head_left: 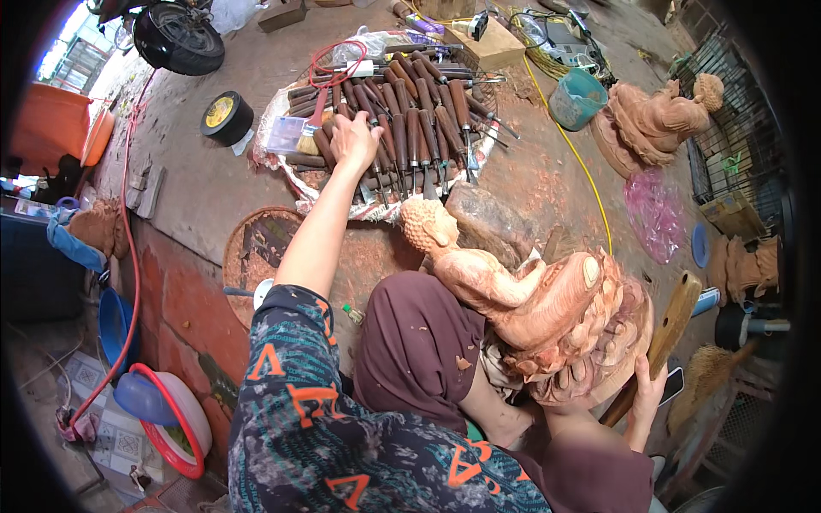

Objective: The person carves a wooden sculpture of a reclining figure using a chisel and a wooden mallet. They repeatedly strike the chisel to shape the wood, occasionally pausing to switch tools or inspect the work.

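Observation:
My left hand reaches out over a pile of wood-handled carving chisels, its fingers apart and touching the nearest handles. None of them looks lifted. A flat brush with a red handle lies just left of that hand. At the lower right my right hand is closed around a long wooden mallet, held upright and tilted. Between my legs lies a carved wooden seated figure, tipped on its side with its curly head toward the chisels and its base toward my right hand.
A wooden block stands beside the figure's head. Another carved figure sits at the far right, near a teal bucket. A yellow cord and a red hose cross the floor. A round tray with wood chips lies left.

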Action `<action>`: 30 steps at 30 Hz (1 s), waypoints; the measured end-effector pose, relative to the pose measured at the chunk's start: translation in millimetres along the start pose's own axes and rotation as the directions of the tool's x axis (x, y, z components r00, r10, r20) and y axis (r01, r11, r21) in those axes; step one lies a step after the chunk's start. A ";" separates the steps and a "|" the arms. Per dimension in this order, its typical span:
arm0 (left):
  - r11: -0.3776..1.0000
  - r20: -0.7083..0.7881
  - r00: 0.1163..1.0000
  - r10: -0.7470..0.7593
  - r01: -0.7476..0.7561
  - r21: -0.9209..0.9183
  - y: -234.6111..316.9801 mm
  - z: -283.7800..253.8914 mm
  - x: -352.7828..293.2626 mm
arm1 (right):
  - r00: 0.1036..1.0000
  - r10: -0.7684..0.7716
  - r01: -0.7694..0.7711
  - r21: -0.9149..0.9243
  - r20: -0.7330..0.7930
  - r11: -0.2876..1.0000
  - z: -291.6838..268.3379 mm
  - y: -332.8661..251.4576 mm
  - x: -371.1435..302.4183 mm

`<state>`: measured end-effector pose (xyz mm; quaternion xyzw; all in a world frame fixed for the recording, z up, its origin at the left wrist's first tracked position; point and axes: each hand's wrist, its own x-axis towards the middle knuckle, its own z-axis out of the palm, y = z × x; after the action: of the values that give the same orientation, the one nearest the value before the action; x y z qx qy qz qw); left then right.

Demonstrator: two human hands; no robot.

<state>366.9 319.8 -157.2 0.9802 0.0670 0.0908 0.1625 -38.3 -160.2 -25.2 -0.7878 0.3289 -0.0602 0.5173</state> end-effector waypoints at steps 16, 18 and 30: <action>0.936 -0.265 0.950 -0.164 0.065 -0.345 10.0 -13.9 88.5 | 1.000 -0.022 0.022 0.019 0.014 1.000 23.3 -28.3 -5.8; 0.561 -0.209 0.977 -0.045 -0.148 -0.814 67.5 -41.5 34.5 | 0.996 -0.085 0.085 0.066 -0.003 0.994 21.2 -24.4 -3.4; -0.753 -0.554 0.600 0.577 0.653 -0.077 279.0 -210.7 -288.4 | 0.996 -0.085 0.086 0.055 -0.017 0.995 26.5 -21.8 -4.9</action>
<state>72.2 76.1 86.1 0.1604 0.4207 0.2380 -0.8606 -20.6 -131.4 -17.5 -0.7859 0.2968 -0.0971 0.5337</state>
